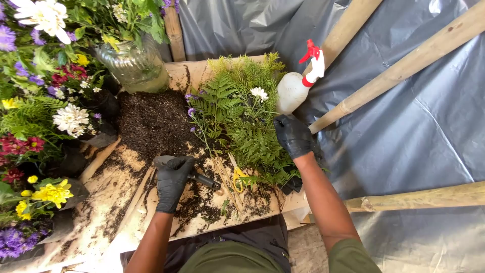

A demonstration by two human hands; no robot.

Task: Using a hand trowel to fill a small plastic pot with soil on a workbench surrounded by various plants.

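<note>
My left hand (172,182), in a black glove, grips the black handle of a small trowel (204,180) lying across a soil-strewn cardboard sheet (113,202). Just beyond it lies a heap of dark soil (154,119). My right hand (293,135), also gloved in black, rests on the right side of a bunch of green ferns (242,121) that carries a white flower (259,93) and small purple blooms. Yellow-handled scissors (237,174) lie between my hands, by the fern stems.
A glass jar (134,65) stands behind the soil. A white spray bottle with a red trigger (298,83) sits next to the ferns. Potted flowers (45,126) crowd the left side. Bamboo poles (404,65) cross grey plastic sheeting (414,141) on the right.
</note>
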